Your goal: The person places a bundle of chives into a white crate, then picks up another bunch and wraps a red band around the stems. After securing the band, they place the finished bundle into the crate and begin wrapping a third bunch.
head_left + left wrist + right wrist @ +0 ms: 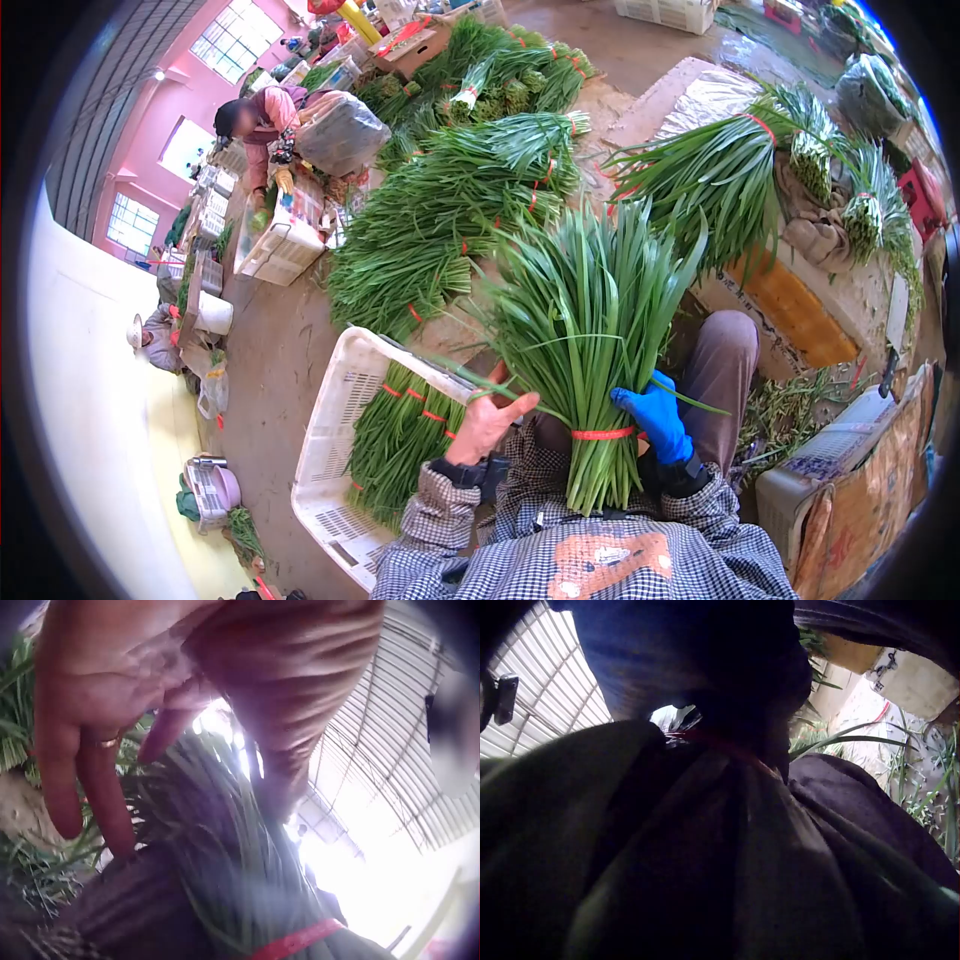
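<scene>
A large bunch of garlic chives stands upright in front of the person's lap, its leaves fanning out above a red band. The right hand, in a blue glove, grips the bunch's right side just above the band, thumb across the front. At the bunch's left side is the bare left hand, its thumb pointing toward the stems and a stray leaf crossing by its fingers. In the left wrist view the left hand's fingers hang apart beside the leaves, a ring on one. The gloved hand looks dark in the right wrist view.
A white plastic crate with banded bunches stands at the left. Ahead lies a big pile of chives; more bunches rest on boxes at the right. A knife stands by a crate at far right. Another person bends over crates.
</scene>
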`<state>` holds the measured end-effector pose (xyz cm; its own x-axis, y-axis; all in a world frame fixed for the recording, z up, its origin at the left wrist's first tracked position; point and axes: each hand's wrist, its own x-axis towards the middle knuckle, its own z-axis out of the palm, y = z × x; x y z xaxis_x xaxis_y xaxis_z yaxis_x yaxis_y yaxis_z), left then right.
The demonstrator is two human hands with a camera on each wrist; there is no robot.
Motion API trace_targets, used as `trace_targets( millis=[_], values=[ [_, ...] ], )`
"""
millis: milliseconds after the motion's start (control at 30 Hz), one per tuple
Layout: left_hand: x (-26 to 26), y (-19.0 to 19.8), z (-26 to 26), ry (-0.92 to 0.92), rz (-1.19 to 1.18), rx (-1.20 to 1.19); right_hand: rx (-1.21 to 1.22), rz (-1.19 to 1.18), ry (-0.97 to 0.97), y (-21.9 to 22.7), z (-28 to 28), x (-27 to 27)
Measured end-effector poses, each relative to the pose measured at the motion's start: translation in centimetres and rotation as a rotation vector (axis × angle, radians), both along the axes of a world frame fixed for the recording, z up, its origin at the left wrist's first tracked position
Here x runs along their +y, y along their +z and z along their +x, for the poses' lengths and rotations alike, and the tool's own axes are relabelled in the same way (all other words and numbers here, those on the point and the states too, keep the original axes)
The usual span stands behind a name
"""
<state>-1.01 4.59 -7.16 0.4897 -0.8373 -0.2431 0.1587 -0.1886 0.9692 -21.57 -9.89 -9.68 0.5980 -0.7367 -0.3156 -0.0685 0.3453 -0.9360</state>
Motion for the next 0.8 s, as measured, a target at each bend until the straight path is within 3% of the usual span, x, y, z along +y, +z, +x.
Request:
trace_targets(
  millis=[33,100,133,167,233,267,300,367,400,500,567,800],
  values=[
    [0.5,0.8,0.0,0.001,0.004,0.0,0.0,0.004,0.001,0.2,0.0,0.0],
    [2.3,3.3,0.3,-0.11,0.25,0.011,-0.04,0.038,0.019,0.5,0.1,-0.1],
    [2.8,3.6,0.7,-0.158,0.365,-0.225,-0.04,0.04,0.02,0.4,0.1,-0.1],
    [3.2,4.0,0.8,-0.158,0.367,-0.225,-0.044,0.048,0.015,0.1,0.2,-0.1],
    [3.9,5.1,0.6,-0.328,0.529,-0.165,-0.049,0.059,0.006,0.0,0.2,-0.1],
    [4.0,4.9,-0.7,-0.289,0.349,-0.063,-0.042,0.066,0.009,0.1,0.3,-0.2],
    [2.5,6.8,-2.9,-0.402,0.243,-0.176,-0.033,0.078,0.023,0.0,0.3,0.0],
    [-1.1,7.3,-4.3,-0.428,-0.221,-0.822,-0.034,0.056,0.046,-0.3,0.3,0.0],
    [-2.6,7.0,-4.7,-0.424,-0.221,-0.822,-0.033,0.032,0.057,-0.4,0.2,-0.1],
    [-5.9,5.6,-4.7,-0.358,-0.212,-1.291,-0.13,0.074,0.003,-0.3,0.2,0.2],
    [-6.4,3.7,-3.5,-0.349,-0.154,-1.384,-0.112,0.07,-0.003,-0.3,-0.1,0.1],
    [-5.1,2.9,-1.9,-0.318,-0.012,-1.312,-0.088,0.072,0.028,-0.1,-0.1,-0.3]
  ],
)
